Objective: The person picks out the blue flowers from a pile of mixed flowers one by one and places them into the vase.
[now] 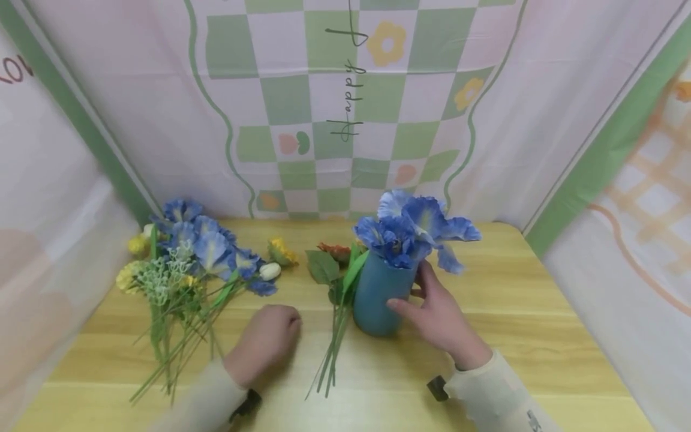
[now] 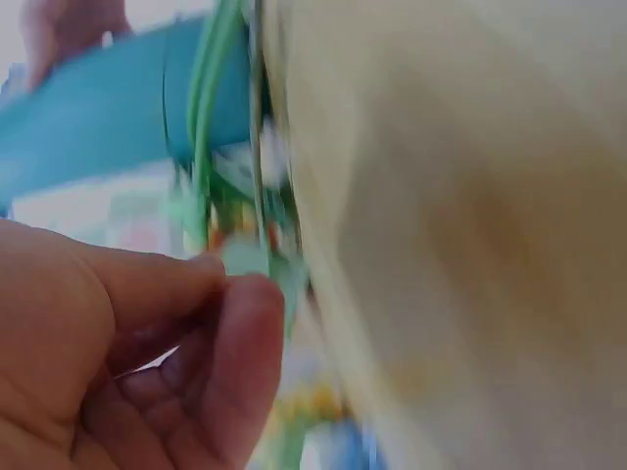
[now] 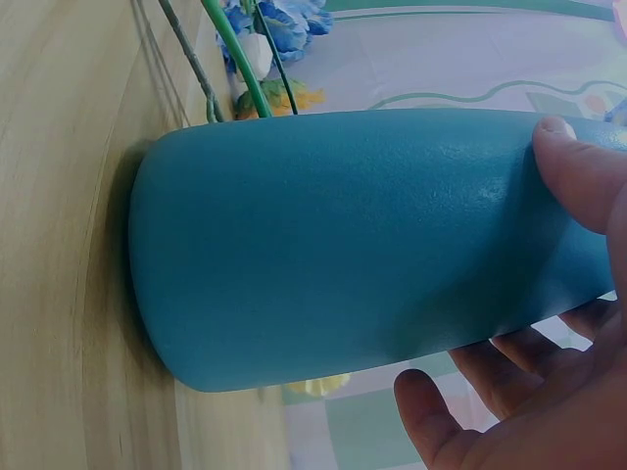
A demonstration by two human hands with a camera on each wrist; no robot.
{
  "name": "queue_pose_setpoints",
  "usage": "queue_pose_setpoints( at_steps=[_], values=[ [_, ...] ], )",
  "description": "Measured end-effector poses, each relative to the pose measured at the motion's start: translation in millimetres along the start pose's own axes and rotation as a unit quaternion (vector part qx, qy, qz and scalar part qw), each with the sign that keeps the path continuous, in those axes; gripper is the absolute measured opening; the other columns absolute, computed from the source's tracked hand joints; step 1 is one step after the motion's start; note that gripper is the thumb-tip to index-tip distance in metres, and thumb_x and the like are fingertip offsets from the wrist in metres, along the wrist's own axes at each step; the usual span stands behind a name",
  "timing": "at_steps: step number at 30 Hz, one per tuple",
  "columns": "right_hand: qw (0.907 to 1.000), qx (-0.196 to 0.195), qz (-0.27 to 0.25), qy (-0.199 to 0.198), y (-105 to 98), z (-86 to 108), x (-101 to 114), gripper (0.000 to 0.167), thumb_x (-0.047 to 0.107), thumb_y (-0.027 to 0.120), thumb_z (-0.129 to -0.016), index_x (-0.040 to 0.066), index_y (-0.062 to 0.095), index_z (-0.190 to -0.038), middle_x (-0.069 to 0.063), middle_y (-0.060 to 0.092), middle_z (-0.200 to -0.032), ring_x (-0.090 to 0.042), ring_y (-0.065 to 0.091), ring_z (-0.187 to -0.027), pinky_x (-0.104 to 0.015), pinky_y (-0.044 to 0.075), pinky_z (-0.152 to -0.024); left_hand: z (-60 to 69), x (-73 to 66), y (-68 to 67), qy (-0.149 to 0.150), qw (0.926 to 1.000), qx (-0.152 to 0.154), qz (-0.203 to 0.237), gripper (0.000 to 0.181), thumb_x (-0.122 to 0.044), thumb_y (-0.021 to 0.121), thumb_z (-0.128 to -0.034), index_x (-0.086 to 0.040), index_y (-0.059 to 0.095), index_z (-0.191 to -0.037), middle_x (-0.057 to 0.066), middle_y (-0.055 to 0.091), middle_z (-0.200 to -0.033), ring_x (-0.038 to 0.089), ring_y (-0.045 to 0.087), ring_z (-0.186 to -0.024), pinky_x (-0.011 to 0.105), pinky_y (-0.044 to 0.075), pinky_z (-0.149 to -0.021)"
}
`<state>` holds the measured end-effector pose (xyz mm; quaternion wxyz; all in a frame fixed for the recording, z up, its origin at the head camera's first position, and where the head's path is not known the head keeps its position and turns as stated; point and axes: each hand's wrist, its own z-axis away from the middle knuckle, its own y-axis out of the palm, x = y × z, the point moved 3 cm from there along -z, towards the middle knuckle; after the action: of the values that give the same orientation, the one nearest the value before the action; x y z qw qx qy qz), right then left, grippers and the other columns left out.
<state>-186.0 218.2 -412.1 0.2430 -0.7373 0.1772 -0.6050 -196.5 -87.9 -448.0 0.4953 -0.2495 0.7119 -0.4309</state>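
A blue-green vase (image 1: 378,297) stands on the table with large blue flowers (image 1: 415,225) in its mouth. My right hand (image 1: 439,309) grips it from the right, thumb on the near side. In the right wrist view the thumb (image 3: 578,171) lies across the upper part of the vase (image 3: 343,245), with other fingers along the opposite side. My left hand (image 1: 267,339) is curled above the table, left of the loose stems (image 1: 335,348). Its thumb and forefinger tips (image 2: 253,304) meet in the left wrist view, and I see nothing held between them.
Close to the vase's left side lie an orange-red flower (image 1: 336,251) and green leaves (image 1: 323,267). Farther left is a pile of blue flowers (image 1: 207,243), yellow flowers (image 1: 129,276) and crossing stems (image 1: 167,354). A checked curtain (image 1: 335,108) hangs behind the table (image 1: 518,312).
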Motion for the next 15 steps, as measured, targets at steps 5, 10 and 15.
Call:
queue_pose_setpoints(
  at_steps=[5, 10, 15],
  values=[
    [1.0, 0.0, -0.001, 0.003, 0.1, 0.3, 0.6, 0.097, 0.045, 0.074, -0.089, 0.013, 0.015, -0.158, -0.02, 0.039, -0.151, -0.039, 0.049, -0.127, -0.054, 0.05, -0.095, 13.1, 40.0, -45.4, -0.006, 0.9884, -0.086, -0.125, 0.014, 0.003, 0.063, -0.0843, -0.007, 0.064, -0.075, 0.003, 0.058, -0.067, 0.021, 0.056, -0.059, 0.038, 0.052, -0.055],
    [1.0, -0.002, -0.001, 0.005, -0.6, 0.7, 0.1, 0.096, 0.045, 0.074, -0.089, 0.012, 0.016, -0.158, -0.02, 0.039, -0.151, -0.039, 0.049, -0.127, -0.055, 0.049, -0.095, 22.5, 78.8, -82.0, -0.03, 0.9727, -0.1, -0.207, 0.013, 0.011, 0.055, -0.0856, 0.004, 0.06, -0.076, 0.014, 0.056, -0.066, 0.032, 0.056, -0.058, 0.047, 0.052, -0.051],
    [1.0, 0.003, -0.004, 0.007, 0.1, -0.1, 0.7, 0.098, 0.046, 0.074, -0.089, 0.012, 0.014, -0.159, -0.02, 0.038, -0.152, -0.039, 0.049, -0.128, -0.054, 0.049, -0.095, 26.3, 101.8, -89.1, -0.069, 0.9737, -0.063, -0.208, 0.014, 0.008, 0.051, -0.0924, 0.009, 0.062, -0.084, 0.018, 0.058, -0.066, 0.037, 0.058, -0.059, 0.052, 0.053, -0.054]
  ],
)
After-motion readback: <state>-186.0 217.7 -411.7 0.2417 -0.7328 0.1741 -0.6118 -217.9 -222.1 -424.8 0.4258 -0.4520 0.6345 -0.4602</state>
